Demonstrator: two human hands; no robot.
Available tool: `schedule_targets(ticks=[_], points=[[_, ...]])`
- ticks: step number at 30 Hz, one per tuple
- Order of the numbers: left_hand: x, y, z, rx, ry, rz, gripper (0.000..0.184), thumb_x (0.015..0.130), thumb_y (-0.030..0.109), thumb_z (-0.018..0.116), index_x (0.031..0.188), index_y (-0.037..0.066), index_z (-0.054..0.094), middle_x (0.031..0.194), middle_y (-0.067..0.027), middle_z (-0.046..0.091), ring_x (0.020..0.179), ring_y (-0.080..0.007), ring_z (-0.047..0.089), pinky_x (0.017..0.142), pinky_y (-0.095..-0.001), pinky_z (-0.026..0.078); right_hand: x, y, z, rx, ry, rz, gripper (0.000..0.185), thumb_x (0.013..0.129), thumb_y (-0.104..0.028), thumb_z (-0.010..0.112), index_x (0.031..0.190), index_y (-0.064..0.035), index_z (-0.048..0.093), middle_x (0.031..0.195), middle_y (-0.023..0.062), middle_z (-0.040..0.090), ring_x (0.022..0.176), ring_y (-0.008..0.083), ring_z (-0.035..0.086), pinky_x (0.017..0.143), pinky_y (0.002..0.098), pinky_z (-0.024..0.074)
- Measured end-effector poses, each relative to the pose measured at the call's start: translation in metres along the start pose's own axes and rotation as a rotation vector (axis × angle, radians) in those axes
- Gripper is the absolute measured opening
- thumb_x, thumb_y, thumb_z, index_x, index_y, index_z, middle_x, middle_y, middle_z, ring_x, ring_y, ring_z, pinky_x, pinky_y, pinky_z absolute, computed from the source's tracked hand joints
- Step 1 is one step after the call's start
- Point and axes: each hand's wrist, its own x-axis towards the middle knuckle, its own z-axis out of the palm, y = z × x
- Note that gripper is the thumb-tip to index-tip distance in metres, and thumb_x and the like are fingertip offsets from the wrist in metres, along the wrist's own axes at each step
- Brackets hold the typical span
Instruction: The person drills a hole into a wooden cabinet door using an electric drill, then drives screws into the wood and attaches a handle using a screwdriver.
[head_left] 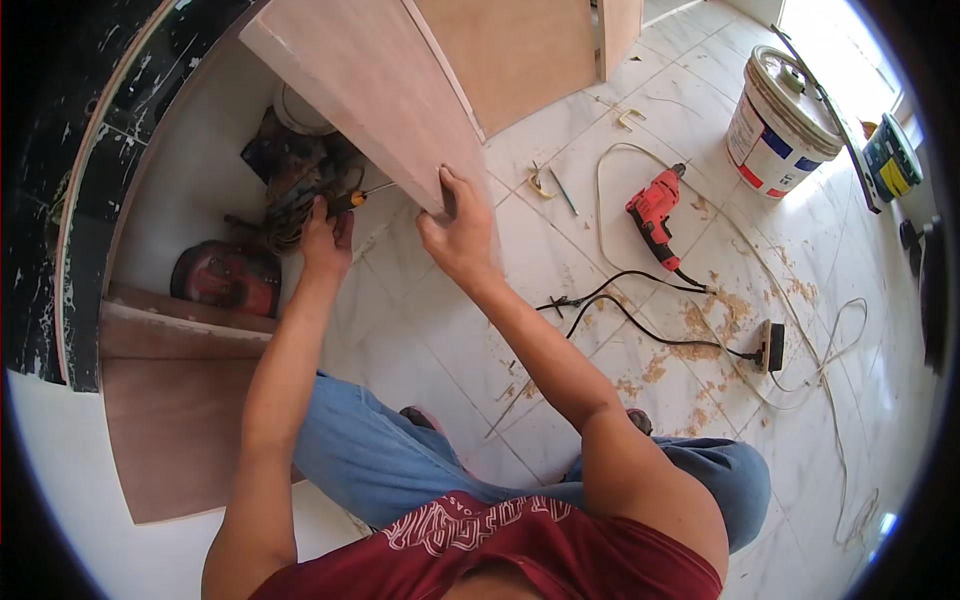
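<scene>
My left hand (328, 240) is closed around a screwdriver (348, 202) with an orange and black handle. Its thin metal shaft points right, towards the inner side of a pale wooden cabinet door (370, 90); where the tip ends is hidden behind the door. My right hand (460, 225) grips the near end of that door, thumb on one side and fingers over the edge. The door stands swung out from the cabinet on my left. Behind my left hand, inside the cabinet, lie a dark cluttered heap (300, 170) and a red and black item (228, 278).
A red power drill (655, 215) lies on the tiled floor, its cord running to a socket box (770, 347) among sawdust. A white paint bucket (785, 125) and a smaller dark tub (890, 160) stand at the right. Another wooden panel (520, 60) is at the back.
</scene>
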Motion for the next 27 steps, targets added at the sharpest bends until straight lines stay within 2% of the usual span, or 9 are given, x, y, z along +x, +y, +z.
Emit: schedule_targets(ticks=[3, 5, 9, 12, 15, 18, 21, 24, 27], points=[[-0.006, -0.01, 0.009, -0.014, -0.02, 0.037, 0.037, 0.1, 0.03, 0.063, 0.128, 0.008, 0.054, 0.125, -0.0074, 0.059, 0.118, -0.0229, 0.055, 0.107, -0.0399, 0.046, 0.004, 0.007, -0.008, 0.029, 0.072, -0.021, 0.054, 0.07, 0.0, 0.068, 0.123, 0.0039, 0.058, 0.127, 0.0239, 0.062, 0.117, 0.0371, 0.062, 0.097, 0.0396, 0.0515], [-0.015, -0.007, 0.018, 0.008, -0.106, 0.07, 0.035, 0.1, 0.028, 0.063, 0.127, 0.007, 0.055, 0.123, -0.0062, 0.06, 0.115, -0.0212, 0.057, 0.106, -0.0398, 0.047, 0.008, 0.016, -0.013, 0.032, 0.106, -0.056, 0.051, 0.071, 0.001, 0.067, 0.121, 0.0039, 0.059, 0.123, 0.0238, 0.063, 0.111, 0.0365, 0.065, 0.093, 0.0394, 0.0533], [-0.019, 0.017, 0.029, 0.099, -0.315, 0.1, 0.027, 0.099, 0.022, 0.064, 0.121, 0.008, 0.06, 0.116, -0.005, 0.065, 0.107, -0.0183, 0.062, 0.098, -0.0383, 0.05, 0.021, 0.019, -0.028, -0.031, 0.106, 0.018, 0.045, 0.07, 0.003, 0.064, 0.115, 0.0047, 0.061, 0.109, 0.0228, 0.066, 0.097, 0.0353, 0.067, 0.087, 0.0375, 0.0531], [-0.031, 0.028, 0.035, 0.348, -0.474, -0.007, 0.026, 0.099, 0.025, 0.063, 0.117, 0.006, 0.064, 0.11, -0.0065, 0.068, 0.093, -0.0139, 0.064, 0.077, -0.0296, 0.055, 0.044, 0.023, -0.051, -0.101, 0.133, 0.105, 0.034, 0.07, 0.002, 0.061, 0.105, 0.0041, 0.062, 0.09, 0.0194, 0.067, 0.082, 0.0304, 0.066, 0.077, 0.0365, 0.0521], [-0.062, 0.028, 0.061, 0.697, -0.729, -0.337, 0.029, 0.1, 0.028, 0.061, 0.115, 0.004, 0.066, 0.109, -0.0104, 0.067, 0.074, -0.0099, 0.061, 0.054, -0.0205, 0.048, 0.063, 0.031, -0.073, -0.066, 0.129, 0.14, 0.024, 0.072, -0.001, 0.059, 0.096, 0.0028, 0.061, 0.078, 0.0135, 0.065, 0.072, 0.0225, 0.061, 0.069, 0.0352, 0.0496], [-0.057, 0.009, 0.066, 0.326, -0.695, -0.527, 0.034, 0.1, 0.03, 0.059, 0.119, 0.003, 0.065, 0.102, -0.0126, 0.067, 0.059, -0.007, 0.054, 0.041, -0.017, 0.036, 0.068, 0.033, -0.087, -0.038, 0.085, 0.165, 0.021, 0.073, -0.002, 0.057, 0.094, 0.0023, 0.061, 0.076, 0.0085, 0.063, 0.07, 0.0168, 0.057, 0.067, 0.0325, 0.0484], [-0.075, 0.02, 0.085, 0.171, -0.685, -0.528, 0.035, 0.099, 0.03, 0.06, 0.119, 0.002, 0.065, 0.089, -0.012, 0.067, 0.052, -0.0051, 0.046, 0.038, -0.0165, 0.031, 0.077, 0.032, -0.094, 0.014, 0.07, 0.118, 0.022, 0.075, -0.001, 0.056, 0.095, 0.0023, 0.062, 0.078, 0.0048, 0.063, 0.071, 0.013, 0.056, 0.066, 0.0291, 0.0478], [-0.069, 0.009, 0.081, 0.271, -0.694, -0.708, 0.039, 0.097, 0.032, 0.061, 0.122, 0.002, 0.065, 0.077, -0.0082, 0.064, 0.05, -0.0032, 0.04, 0.038, -0.0166, 0.03, 0.077, 0.031, -0.095, 0.092, 0.054, 0.103, 0.023, 0.076, 0.0, 0.055, 0.098, 0.0023, 0.064, 0.081, 0.0028, 0.063, 0.071, 0.0104, 0.057, 0.064, 0.0259, 0.0469], [-0.055, 0.008, 0.079, 0.265, -0.995, -0.914, 0.039, 0.094, 0.031, 0.066, 0.121, 0.003, 0.066, 0.072, -0.0053, 0.062, 0.048, -0.0022, 0.036, 0.04, -0.0175, 0.033, 0.075, 0.027, -0.096, 0.051, 0.029, 0.115, 0.023, 0.076, 0.001, 0.055, 0.097, 0.0025, 0.064, 0.082, 0.0032, 0.063, 0.07, 0.011, 0.057, 0.064, 0.0263, 0.0476]])
